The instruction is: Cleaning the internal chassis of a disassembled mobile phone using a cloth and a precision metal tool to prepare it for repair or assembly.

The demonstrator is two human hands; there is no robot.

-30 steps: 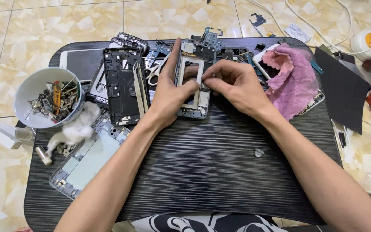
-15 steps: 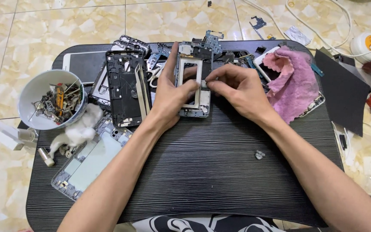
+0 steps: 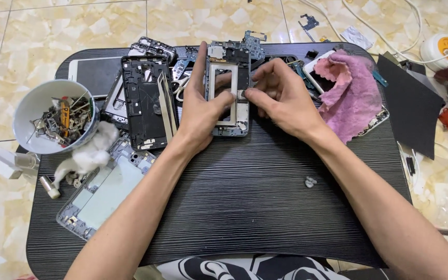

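Silver phone frame (image 3: pixel 228 103) sits upper centre of frame on the black tabletop (image 3: pixel 245 207). Left hand (image 3: pixel 203 111) grips its left edge, fingers curled into the opening. Right hand (image 3: pixel 278 96) is pinched narrow on a tiny part at the frame's right edge, slightly lower than half a second ago; frame barely shifted, so work continues at that spot. White bowl (image 3: pixel 32 103) of scrap far left, pink cloth (image 3: pixel 351 98) upper right.
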